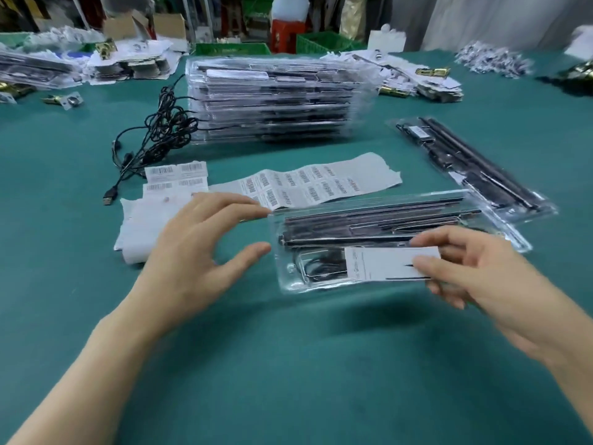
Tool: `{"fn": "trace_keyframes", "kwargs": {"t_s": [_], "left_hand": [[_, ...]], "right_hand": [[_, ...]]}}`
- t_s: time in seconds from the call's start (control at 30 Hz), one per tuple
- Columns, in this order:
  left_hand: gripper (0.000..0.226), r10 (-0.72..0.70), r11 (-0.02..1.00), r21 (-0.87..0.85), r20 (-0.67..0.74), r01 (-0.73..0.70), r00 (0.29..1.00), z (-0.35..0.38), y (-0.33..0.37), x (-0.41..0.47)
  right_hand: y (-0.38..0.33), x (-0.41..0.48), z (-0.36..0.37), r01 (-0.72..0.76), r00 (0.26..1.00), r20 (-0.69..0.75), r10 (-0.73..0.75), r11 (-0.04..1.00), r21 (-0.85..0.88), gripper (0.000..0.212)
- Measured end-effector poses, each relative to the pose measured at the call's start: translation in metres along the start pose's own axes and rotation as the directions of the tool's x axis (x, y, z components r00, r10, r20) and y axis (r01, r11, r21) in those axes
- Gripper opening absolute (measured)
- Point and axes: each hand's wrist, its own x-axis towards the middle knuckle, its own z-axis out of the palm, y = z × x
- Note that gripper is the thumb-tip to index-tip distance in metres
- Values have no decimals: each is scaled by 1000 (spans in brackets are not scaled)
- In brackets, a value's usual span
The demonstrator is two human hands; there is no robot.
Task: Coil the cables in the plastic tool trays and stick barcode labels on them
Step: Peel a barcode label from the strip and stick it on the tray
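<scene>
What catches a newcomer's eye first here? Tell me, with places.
Front and centre, the right hand grips a clear tool tray by its right end, with the open left hand near its left end. Behind stands a tall stack of trays, a tangle of black cables at its left.

Clear plastic tool tray (369, 220), black cable (317, 266) seemingly coiled in its left end

The left grip (195, 245) is a bare hand with short, plain nails. The right grip (475, 271) is likewise bare, with short nails. The left forearm (80, 364) and right forearm (545, 332) are bare up to the frame edge, wrists included.
</scene>
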Motion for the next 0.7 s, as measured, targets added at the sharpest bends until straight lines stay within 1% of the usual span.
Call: {"fn": "trace_keyframes", "kwargs": {"t_s": [0.03, 0.1, 0.13, 0.17, 0.2, 0.3, 0.47, 0.5, 0.57, 0.63, 0.7], "left_hand": [[44, 28, 999, -21, 74, -26, 997, 8, 13, 6], [54, 69, 998, -4, 235, -70, 970, 24, 35, 15], [58, 78, 996, 15, 290, -86, 954, 32, 43, 18], [59, 73, 996, 29, 322, -87, 944, 38, 47, 18], [58, 56, 997, 34, 333, -71, 941, 43, 48, 18], [48, 8, 1000, -3, 289, -8, 957, 50, 45, 12], [28, 8, 994, -110, 211, 15, 977, 53, 43, 6], [21, 17, 994, -110, 186, 3, 982, 54, 45, 5], [10, 70, 996, -60, 113, -64, 991, 57, 49, 1], [11, 124, 992, 6, 56, -125, 991, 60, 54, -1], [13, 138, 990, 24, 45, -139, 989, 61, 56, 0]], "right_hand": [[6, -10, -5, -35, 999, -34, 36, 999, 14, 26], [19, -25, -12, -99, 992, -76, 103, 993, 62, 23], [24, -30, -14, -125, 987, -90, 133, 988, 90, 19], [28, -34, -14, -145, 981, -108, 159, 982, 123, 14], [31, -37, -13, -158, 976, -124, 178, 974, 160, 13], [33, -42, -5, -174, 955, -185, 230, 945, 277, 18], [38, -36, 23, -145, 939, -245, 240, 926, 350, 20], [38, -35, 28, -144, 940, -243, 240, 924, 355, 21], [40, -32, 39, -140, 942, -239, 237, 922, 361, 23], [42, -28, 48, -135, 941, -242, 238, 917, 375, 26], [41, -24, 55, -122, 935, -261, 240, 909, 399, 31]]}}
